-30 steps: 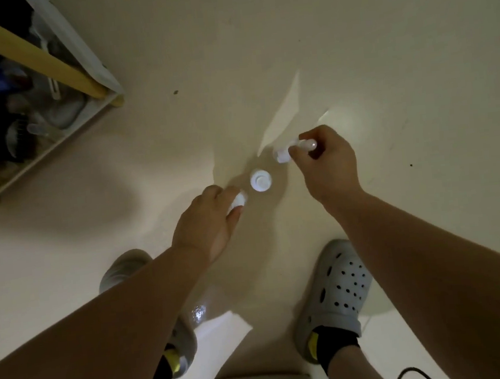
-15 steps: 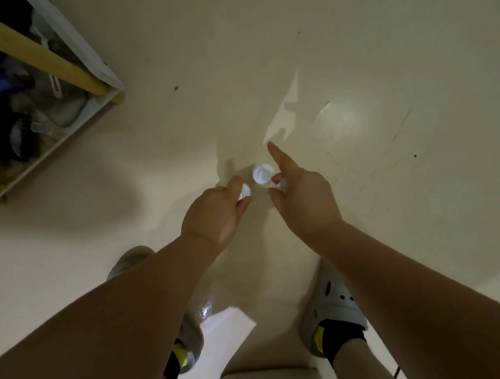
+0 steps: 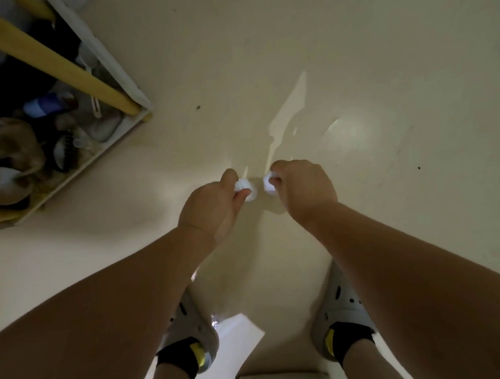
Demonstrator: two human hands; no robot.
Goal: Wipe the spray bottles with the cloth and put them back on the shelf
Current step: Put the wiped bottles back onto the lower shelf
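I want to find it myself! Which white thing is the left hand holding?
Start at the cluttered shelf top left, then look across the cream floor to the two hands. The left hand pinches a small white bottle; its twin sits in the right hand.

Small white items in left hand (image 3: 213,206) and right hand (image 3: 303,187) mostly hidden by fingers, possibly bottle caps; shelf (image 3: 122,79) contents dark, blurred, cut off at frame edge.

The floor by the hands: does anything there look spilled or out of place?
Nothing looks spilled; the pale streaks on the floor seem to be glare. Oddly, no cloth is in view: the left hand and right hand each grip only a small white item, too hidden to identify.
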